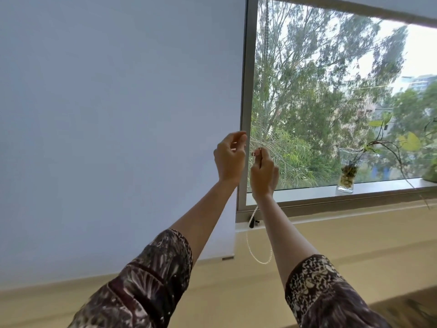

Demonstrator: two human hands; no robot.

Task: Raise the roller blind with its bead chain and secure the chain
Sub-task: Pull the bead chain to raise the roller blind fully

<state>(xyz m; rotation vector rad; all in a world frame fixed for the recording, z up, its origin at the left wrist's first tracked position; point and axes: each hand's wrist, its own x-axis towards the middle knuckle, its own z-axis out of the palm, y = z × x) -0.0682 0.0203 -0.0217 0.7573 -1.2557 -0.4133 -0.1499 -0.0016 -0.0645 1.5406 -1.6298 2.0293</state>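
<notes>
Bead chain point(266, 39) hanging along the window frame's point(246, 91) right side, slack loop low by the sill clip point(252, 223), right hand point(263, 172) pinching the chain, left hand point(230, 157) just beside — fingers curled, gripping nothing visible, roller blind point(354, 5) raised near the top.

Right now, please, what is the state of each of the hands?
Left hand: fingers curled, seems to hold nothing.
Right hand: closed on the bead chain.

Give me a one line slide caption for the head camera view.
Right hand grips the bead chain beside the window frame; left hand half-curled nearby, raised blind above.
</notes>
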